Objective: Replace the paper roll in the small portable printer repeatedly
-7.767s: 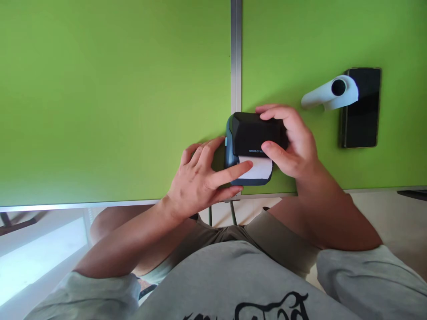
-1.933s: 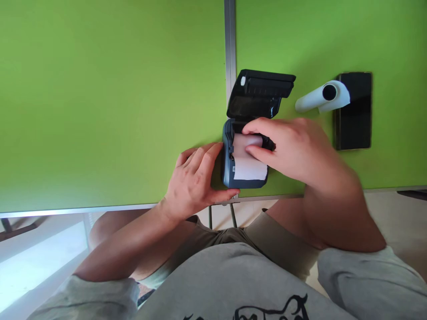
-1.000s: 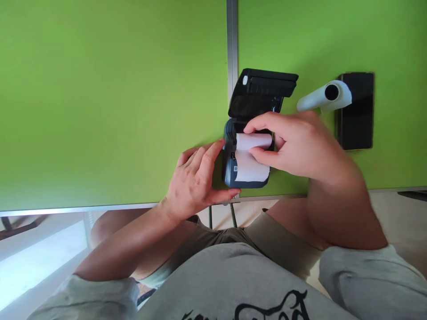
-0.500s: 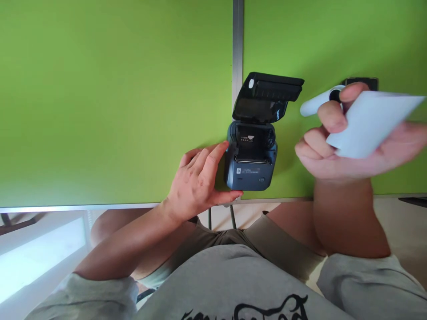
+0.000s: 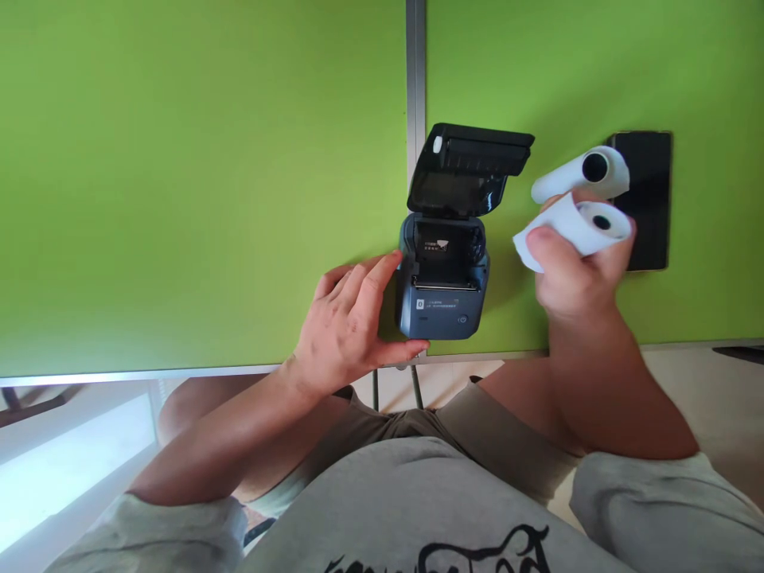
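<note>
A dark blue-grey label printer point(image 5: 445, 310) stands at the table's front edge, its black lid point(image 5: 469, 167) swung up and back. Its paper bay shows bare, with a small printed label inside. My left hand point(image 5: 352, 318) steadies the printer from the left, fingers along its side and thumb at its front corner. To the right of the printer, my right hand point(image 5: 573, 278) grips a white paper roll point(image 5: 573, 223) above the table, with the roll's loose end hanging toward the printer. The roll's dark core hole faces right.
A second white paper roll point(image 5: 564, 177) lies on its side behind my right hand. Beside it is a black phone point(image 5: 648, 199), partly covered by that roll's end. A grey metal seam point(image 5: 416, 72) divides the green table point(image 5: 208, 159).
My right hand has turned over and moved a little left, so the roll's core end now shows. The phone and second roll are less covered. My left hand stays on the printer.
</note>
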